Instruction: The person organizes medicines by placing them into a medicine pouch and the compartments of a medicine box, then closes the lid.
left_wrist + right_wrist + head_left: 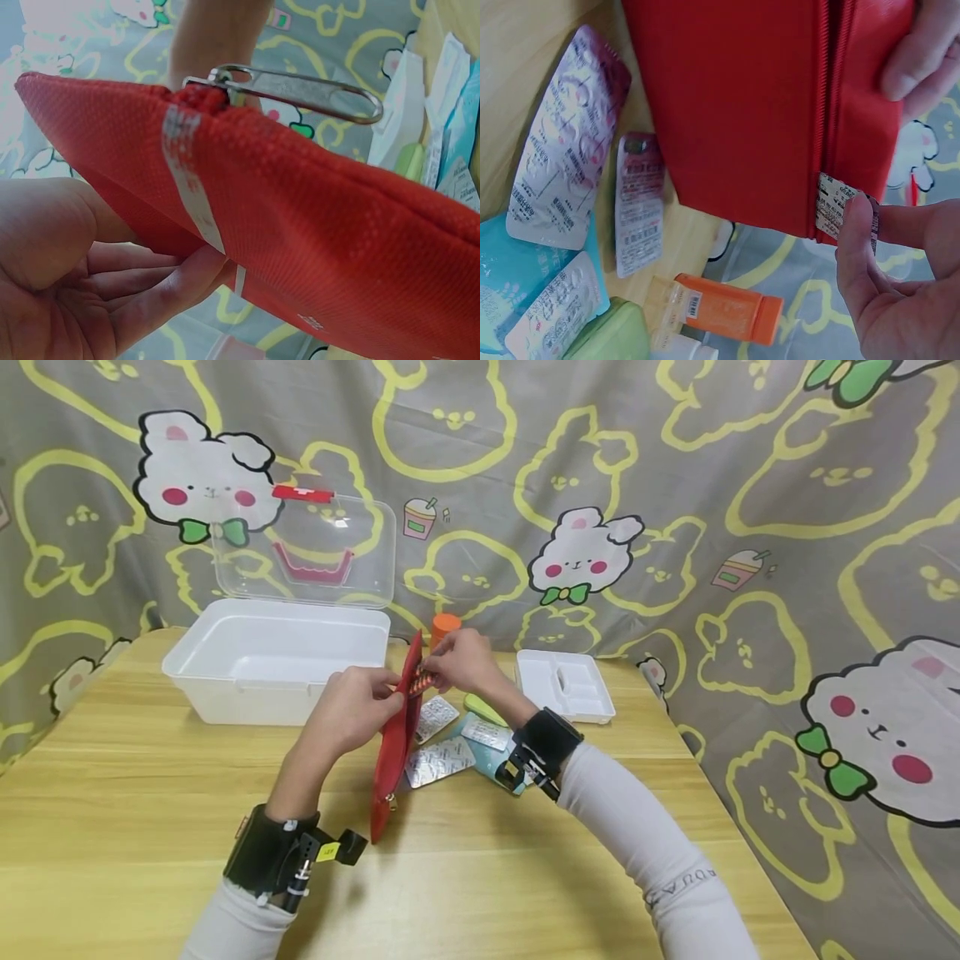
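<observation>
Pinching a small blister strip (pixel 845 212) between right-hand fingers (pixel 859 247), half fed into the open zip mouth of a red pouch (pixel 396 735). Clamped on the pouch's upper edge with the left hand (pixel 352 702), thumb over one side and fingers (pixel 142 289) curled under the other, apparently to hold the mouth steady and open for the strip. Standing on its end on the wooden worktop (pixel 150 827), tilted slightly, zip pull (pixel 296 90) hanging free at the low end. Just beside the pouch, under the right hand (pixel 465 662): loose foil blister packs (pixel 438 762), a green case (pixel 483 708) and an orange-capped tube (pixel 727 307). Farther back, a white storage box (pixel 273 664) with its clear lid (pixel 307 547) propped up, and a white insert tray (pixel 566 685) lying to the right, well apart.
</observation>
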